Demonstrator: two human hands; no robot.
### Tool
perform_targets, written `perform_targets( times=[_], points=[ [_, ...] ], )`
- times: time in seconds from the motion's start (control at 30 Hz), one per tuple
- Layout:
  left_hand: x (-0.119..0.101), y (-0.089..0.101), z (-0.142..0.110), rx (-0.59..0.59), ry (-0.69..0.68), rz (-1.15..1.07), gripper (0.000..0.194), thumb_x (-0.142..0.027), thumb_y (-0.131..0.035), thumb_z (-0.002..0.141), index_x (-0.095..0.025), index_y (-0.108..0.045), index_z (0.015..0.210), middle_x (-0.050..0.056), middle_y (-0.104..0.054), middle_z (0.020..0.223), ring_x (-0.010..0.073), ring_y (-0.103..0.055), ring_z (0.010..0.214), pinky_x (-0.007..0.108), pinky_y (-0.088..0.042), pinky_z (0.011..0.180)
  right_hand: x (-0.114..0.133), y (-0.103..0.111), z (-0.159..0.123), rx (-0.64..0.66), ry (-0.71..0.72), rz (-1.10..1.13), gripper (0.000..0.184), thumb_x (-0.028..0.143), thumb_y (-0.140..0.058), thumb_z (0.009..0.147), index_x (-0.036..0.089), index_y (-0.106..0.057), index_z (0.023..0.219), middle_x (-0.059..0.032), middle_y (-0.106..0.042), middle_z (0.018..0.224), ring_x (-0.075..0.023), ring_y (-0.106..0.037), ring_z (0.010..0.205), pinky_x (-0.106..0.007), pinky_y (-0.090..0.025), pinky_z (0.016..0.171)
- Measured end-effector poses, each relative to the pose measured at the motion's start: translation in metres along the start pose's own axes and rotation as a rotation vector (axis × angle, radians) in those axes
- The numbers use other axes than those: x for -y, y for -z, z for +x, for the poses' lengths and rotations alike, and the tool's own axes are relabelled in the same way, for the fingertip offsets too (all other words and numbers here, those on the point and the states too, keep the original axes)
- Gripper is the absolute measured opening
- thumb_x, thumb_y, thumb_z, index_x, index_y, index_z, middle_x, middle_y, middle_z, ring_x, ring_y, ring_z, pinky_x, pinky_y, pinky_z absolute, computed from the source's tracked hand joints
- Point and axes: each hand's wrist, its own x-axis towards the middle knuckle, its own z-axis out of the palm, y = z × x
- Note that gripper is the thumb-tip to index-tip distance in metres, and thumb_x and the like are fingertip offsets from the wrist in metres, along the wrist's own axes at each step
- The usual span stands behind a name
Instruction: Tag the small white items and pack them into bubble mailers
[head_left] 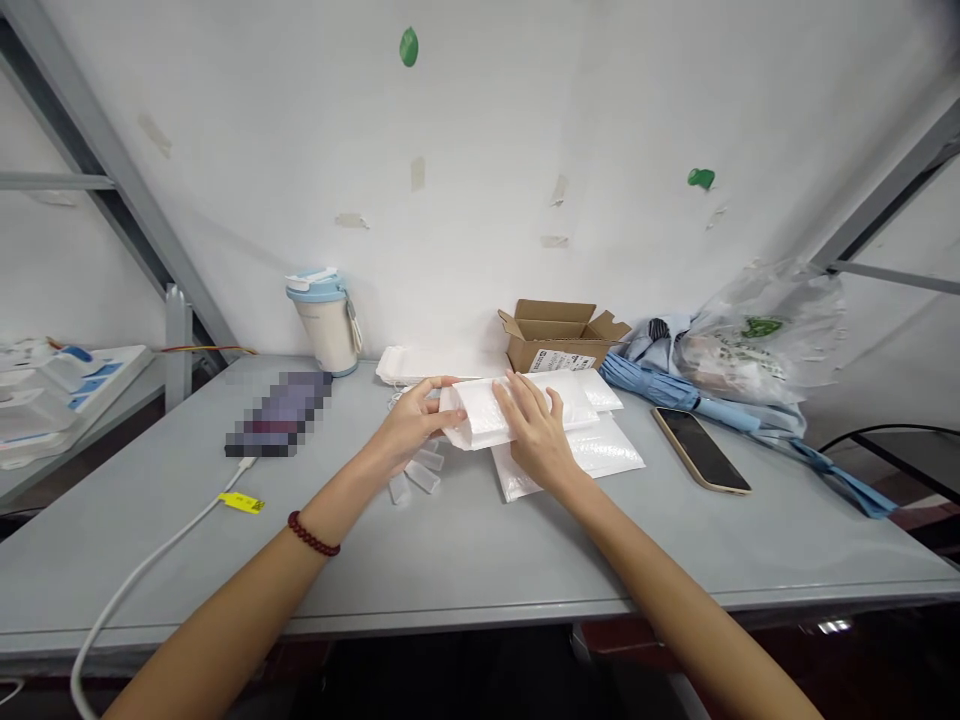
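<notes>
A white bubble mailer is held a little above the desk, its mouth bulging towards the left. My left hand pinches the mouth edge between thumb and fingers. Across the middle of the same mailer lies my right hand, fingers bent over its upper face; its thumb's hold is partly hidden. Beneath it, a second flat white mailer rests on the desk. Several small translucent plastic pieces lie just below my left hand. Behind the hands sits a stack of white mailers, partly covered.
An open cardboard box stands by the wall, beside a folded blue umbrella and a plastic bag. A phone lies right. At left are a tumbler, a blurred-out device and its white cable.
</notes>
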Motion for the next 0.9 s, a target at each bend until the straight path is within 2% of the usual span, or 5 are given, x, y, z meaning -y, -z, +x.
perform_targets(
  times=[0.2, 0.4, 0.53, 0.67, 0.9],
  points=[
    [0.003, -0.003, 0.0, 0.121, 0.033, -0.151, 0.057, -0.024, -0.071, 0.072, -0.022, -0.051, 0.125, 0.003, -0.067, 0.097, 0.0147, -0.063, 0.091, 0.028, -0.05, 0.083, 0.0, 0.006, 0.001, -0.068, 0.013, -0.002, 0.054, 0.005, -0.042, 0.076, 0.016, -0.047, 0.128, -0.0166, -0.051, 0.132, -0.0261, -0.043, 0.122, -0.049, -0.024, 0.099],
    [0.0, -0.004, 0.0, -0.166, -0.132, -0.133, 0.063, -0.027, -0.065, 0.076, -0.019, -0.04, 0.134, 0.003, -0.069, 0.086, 0.0152, -0.066, 0.076, 0.031, -0.054, 0.074, 0.0, 0.005, -0.001, -0.033, -0.014, -0.017, 0.057, 0.004, -0.047, 0.068, 0.018, -0.051, 0.123, -0.0155, -0.048, 0.135, -0.0293, -0.042, 0.119, -0.054, -0.022, 0.097],
    [0.001, -0.004, 0.002, -0.22, -0.153, -0.057, 0.036, -0.033, -0.062, 0.077, -0.012, -0.056, 0.105, 0.006, -0.069, 0.076, 0.018, -0.067, 0.068, 0.033, -0.054, 0.068, -0.001, 0.003, -0.001, -0.02, -0.03, -0.052, 0.064, 0.0, -0.047, 0.062, 0.02, -0.052, 0.122, -0.0158, -0.051, 0.131, -0.0293, -0.043, 0.115, -0.054, -0.023, 0.095],
    [0.01, -0.01, 0.0, -0.138, -0.294, 0.166, 0.023, -0.034, -0.06, 0.077, -0.013, -0.061, 0.086, 0.007, -0.067, 0.077, 0.0199, -0.065, 0.074, 0.032, -0.053, 0.066, -0.001, 0.004, -0.001, -0.067, -0.013, -0.048, 0.057, 0.0, -0.046, 0.065, 0.021, -0.055, 0.118, -0.0134, -0.058, 0.12, -0.026, -0.048, 0.111, -0.051, -0.022, 0.095],
    [0.03, -0.015, -0.001, -0.115, -0.689, 0.857, 0.029, -0.02, -0.048, 0.083, -0.022, -0.062, 0.108, 0.007, -0.057, 0.094, 0.0184, -0.056, 0.084, 0.03, -0.047, 0.069, -0.004, 0.002, 0.0, -0.162, 0.089, 0.015, 0.045, -0.001, -0.041, 0.076, 0.023, -0.061, 0.109, -0.0044, -0.067, 0.106, -0.0189, -0.057, 0.1, -0.048, -0.015, 0.1]
  ],
)
